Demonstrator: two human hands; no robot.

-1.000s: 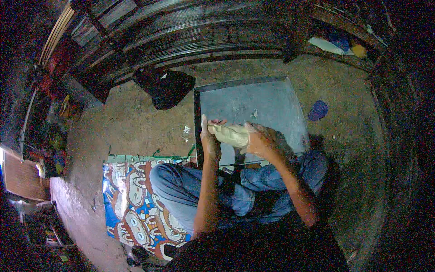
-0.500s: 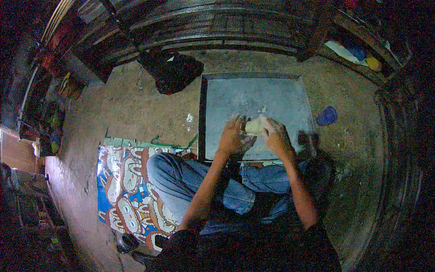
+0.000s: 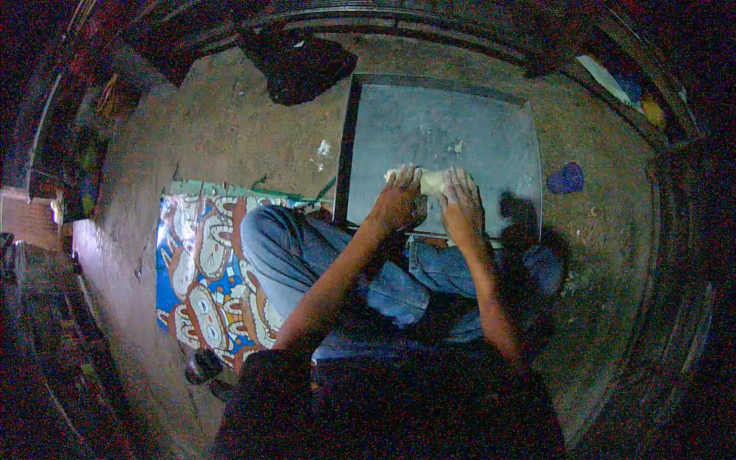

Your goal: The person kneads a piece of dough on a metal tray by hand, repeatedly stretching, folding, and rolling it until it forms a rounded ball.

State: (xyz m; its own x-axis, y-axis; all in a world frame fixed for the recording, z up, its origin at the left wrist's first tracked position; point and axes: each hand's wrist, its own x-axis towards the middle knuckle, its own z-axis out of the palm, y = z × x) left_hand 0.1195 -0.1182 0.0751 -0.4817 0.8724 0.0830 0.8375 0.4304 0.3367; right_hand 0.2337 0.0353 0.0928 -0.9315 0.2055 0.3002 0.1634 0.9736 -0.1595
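Observation:
A pale roll of dough [image 3: 432, 182] lies crosswise on a grey-blue board [image 3: 429, 115] with a dark raised frame. My left hand [image 3: 399, 199] rests on the dough's left part, fingers stretched forward over it. On the right part lies my right hand [image 3: 462, 202], its fingers extended and flat. Between the two hands the middle of the roll shows, and a small end sticks out left of my left fingers. Palms and fingers hide the rest. A small whitish scrap [image 3: 458, 146] sits on the board beyond the hands.
My crossed legs in jeans [image 3: 284, 245] are close to the board's near edge. A patterned mat [image 3: 207, 268] spreads to the left. A purple cup-like object [image 3: 566, 178] is right of the board; a black bag-like heap [image 3: 299, 65] lies beyond, on the left.
Both hands have gone from gripping the dough to lying flat on it. The dough now looks longer, stretched sideways. The whole view has tilted, shifting the board upward in the picture.

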